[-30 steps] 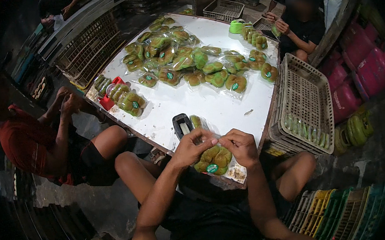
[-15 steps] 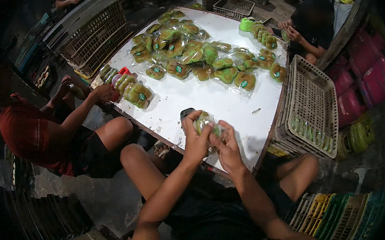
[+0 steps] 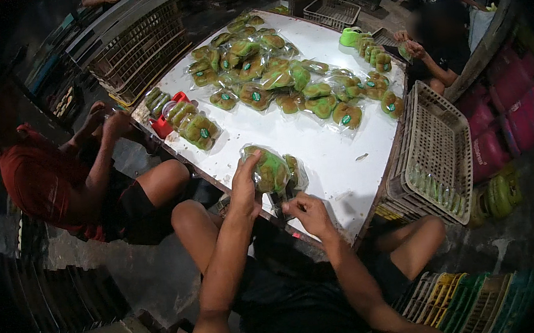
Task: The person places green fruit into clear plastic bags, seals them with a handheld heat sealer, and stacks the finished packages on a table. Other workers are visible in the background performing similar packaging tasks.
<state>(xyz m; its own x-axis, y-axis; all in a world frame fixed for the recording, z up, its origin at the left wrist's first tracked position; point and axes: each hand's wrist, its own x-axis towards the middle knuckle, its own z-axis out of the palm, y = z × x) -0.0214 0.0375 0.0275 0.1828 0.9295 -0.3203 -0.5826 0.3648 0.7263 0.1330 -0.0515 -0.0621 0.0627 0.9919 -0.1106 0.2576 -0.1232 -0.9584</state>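
Note:
My left hand (image 3: 246, 181) is closed on a clear plastic bag of green-and-brown bread (image 3: 271, 170), raised above the near edge of the white table (image 3: 228, 145). Right beside that bag is another bagged bread (image 3: 294, 169), partly hidden behind it. Below the bags, at the table's near edge, a small dark object (image 3: 277, 204) shows; its kind is unclear. My right hand (image 3: 310, 214) is closed in a pinch just right of this dark object. Whatever its fingertips hold, if anything, is too small to name.
Bagged breads (image 3: 260, 74) are heaped across the table's far half. Red holders (image 3: 164, 125) and bagged breads line its left edge; a bright green holder (image 3: 349, 37) stands far right. Stacked plastic crates (image 3: 436, 154) stand at the right. Co-workers sit at left (image 3: 51, 175) and far right (image 3: 440, 37).
My hands have parted: the left now holds the bread bag up, while the right has moved down toward the table's near edge. The left co-worker's hand has drawn back from the table.

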